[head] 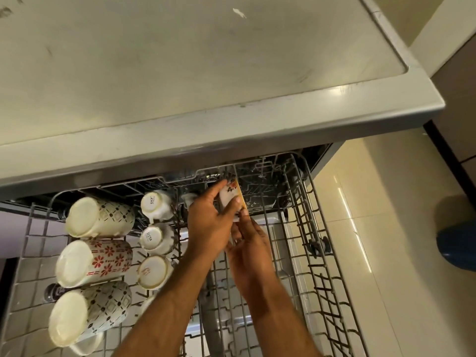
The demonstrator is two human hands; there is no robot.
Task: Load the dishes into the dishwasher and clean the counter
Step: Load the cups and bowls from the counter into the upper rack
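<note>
The dishwasher's upper wire rack (309, 215) is pulled out below the steel counter (180, 73). My left hand (208, 222) grips a small white cup (230, 195) with a red flower print and a yellow rim, holding it tilted over the rack's back middle. My right hand (251, 243) is just below it, fingertips touching the cup's lower edge. Three tall patterned mugs (98, 217) lie upside down along the rack's left side. Small white cups (154, 206) stand inverted in a column beside them.
The rack's right half holds only bare tines. A pale smear (239, 12) marks the counter near its back. Glossy floor tiles (360, 228) lie to the right, with a blue object (458, 243) at the right edge.
</note>
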